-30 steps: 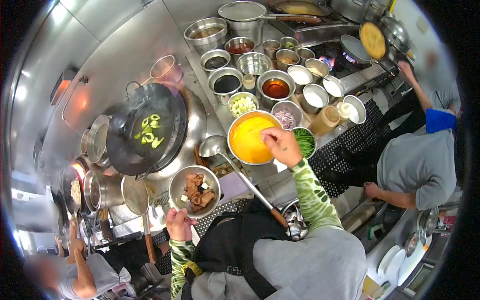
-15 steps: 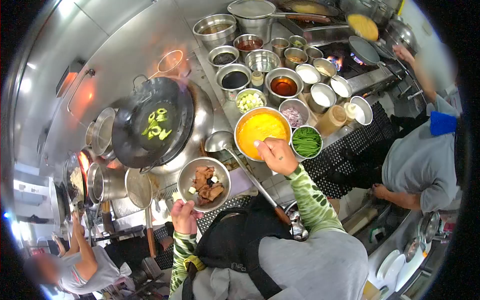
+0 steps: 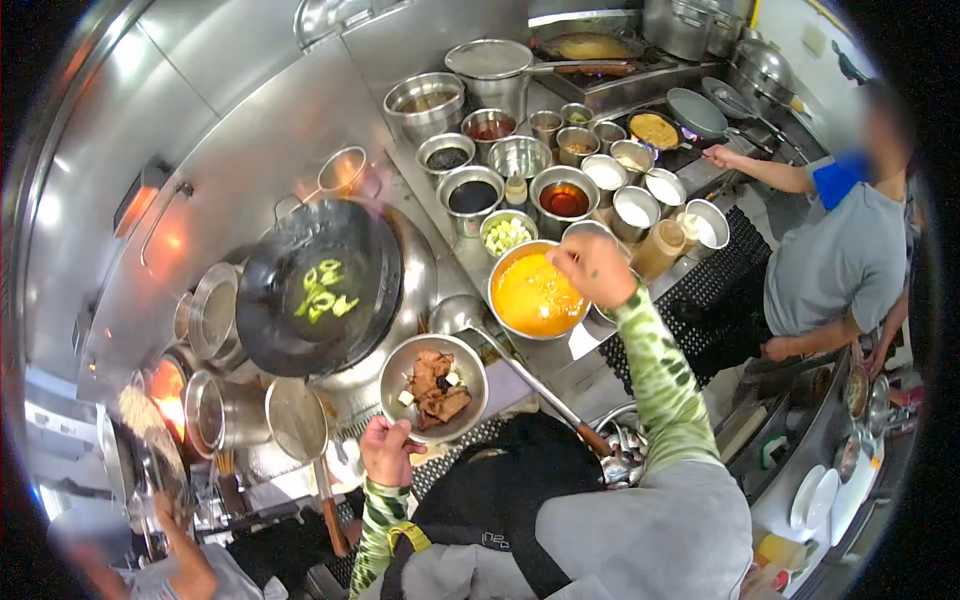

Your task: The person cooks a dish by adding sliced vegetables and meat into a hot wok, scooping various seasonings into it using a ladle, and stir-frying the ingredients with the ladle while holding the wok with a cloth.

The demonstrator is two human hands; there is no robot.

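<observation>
- The metal bowl (image 3: 474,393) of brown chunks (image 3: 442,404) sits at the counter's (image 3: 455,247) near edge, its rim pinched between your left hand's (image 3: 388,450) thumb and fingers.
- Your right hand (image 3: 595,268) hovers over the right side of the steel basin (image 3: 492,292) of orange liquid (image 3: 530,295); its fingers curl, but whether they grip anything I cannot tell.
- A ladle (image 3: 460,315) lies between both vessels.
- The wok (image 3: 275,335) stands beyond your left hand.

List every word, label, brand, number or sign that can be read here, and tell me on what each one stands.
No text can be read with certainty.
Black apron: pale letter-like marks, too small and blurred to read.
Right hand: small dark mark, too small to tell whether it is writing.
Metal bowl at the left hand: no readable writing.
</observation>
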